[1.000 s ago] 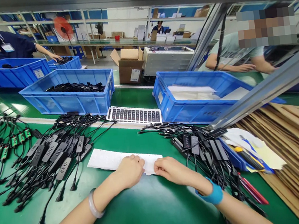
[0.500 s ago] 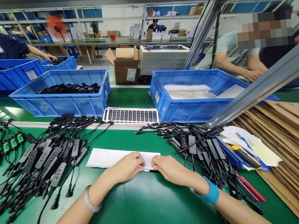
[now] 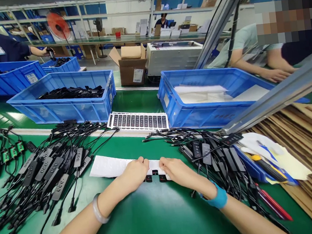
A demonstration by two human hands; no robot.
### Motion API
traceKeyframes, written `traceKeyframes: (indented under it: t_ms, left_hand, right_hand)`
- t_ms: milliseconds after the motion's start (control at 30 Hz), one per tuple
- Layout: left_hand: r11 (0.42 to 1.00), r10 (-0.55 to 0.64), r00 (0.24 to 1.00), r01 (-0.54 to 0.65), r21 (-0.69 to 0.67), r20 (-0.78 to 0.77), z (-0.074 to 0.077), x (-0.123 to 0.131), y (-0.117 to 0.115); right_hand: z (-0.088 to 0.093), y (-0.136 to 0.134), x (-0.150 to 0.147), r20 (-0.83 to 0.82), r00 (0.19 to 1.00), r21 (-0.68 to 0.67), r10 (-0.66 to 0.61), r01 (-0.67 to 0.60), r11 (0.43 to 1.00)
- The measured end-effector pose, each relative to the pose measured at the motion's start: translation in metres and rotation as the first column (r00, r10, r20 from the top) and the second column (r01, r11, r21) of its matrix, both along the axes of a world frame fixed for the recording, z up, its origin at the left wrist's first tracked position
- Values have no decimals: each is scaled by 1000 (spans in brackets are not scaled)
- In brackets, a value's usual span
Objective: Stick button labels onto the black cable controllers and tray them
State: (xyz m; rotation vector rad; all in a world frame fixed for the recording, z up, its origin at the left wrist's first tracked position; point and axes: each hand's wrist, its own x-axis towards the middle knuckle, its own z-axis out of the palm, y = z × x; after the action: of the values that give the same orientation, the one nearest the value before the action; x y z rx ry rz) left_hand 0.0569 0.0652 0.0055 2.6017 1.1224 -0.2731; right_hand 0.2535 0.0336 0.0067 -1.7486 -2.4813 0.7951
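Note:
A long white label sheet [image 3: 108,166] lies on the green bench with its white side up. My left hand [image 3: 135,174] is closed, fingertips pinching the sheet's near edge right of its middle. Just to the right, my right hand [image 3: 178,172] is closed on the same sheet near its right end. Between the hands, black label pieces [image 3: 162,178] poke out below the near edge. The fingertips are partly hidden behind the knuckles. Beyond the hands, another sheet of black labels [image 3: 139,121] lies face up between two blue bins.
Black cabled controllers [image 3: 56,163] are heaped at left, with another cabled pile [image 3: 213,155] at right. A blue bin of black parts [image 3: 63,108] and a bin of white sheets [image 3: 199,108] stand behind. Cutter [image 3: 269,168], red tool [image 3: 275,205] and stacked cardboard [image 3: 295,147] lie right.
Black label pieces now show at the sheet's near edge. My hands have drawn slightly apart and the sheet's surface looks more bent. A co-worker at far left has lifted a black item.

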Motion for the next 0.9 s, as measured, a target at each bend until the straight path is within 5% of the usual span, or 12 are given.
traceKeyframes:
  t_ms: [167, 333, 567, 667, 767, 833, 900]
  left_hand:
    - [1000, 18, 1000, -17, -22, 24, -5, -2, 2]
    - [995, 98, 995, -98, -37, 20, -5, 6, -2]
    - [990, 12, 974, 21, -139, 227, 24, -31, 7]
    - [996, 41, 972, -20, -91, 232, 41, -58, 3]
    - [986, 167, 971, -166, -23, 169, 54, -76, -2]
    - [976, 215, 951, -213, -36, 222, 63, -84, -3]
    - [971, 237, 923, -215, -106, 302, 73, -90, -4]
  right_hand:
    - [3, 4, 13, -186, 982, -26, -23, 19, 999]
    - [-8, 7, 10, -151, 978, 39, -141, 149, 988]
    - [1, 17, 15, -348, 930, -87, -116, 91, 992]
    - [16, 20, 20, -567, 790, -244, -233, 109, 964]
    - [32, 20, 20, -773, 500, -354, -390, 171, 919]
    - [42, 18, 19, -847, 400, -266, -351, 253, 930]
    - [50, 14, 17, -890, 397, -101, -226, 311, 945]
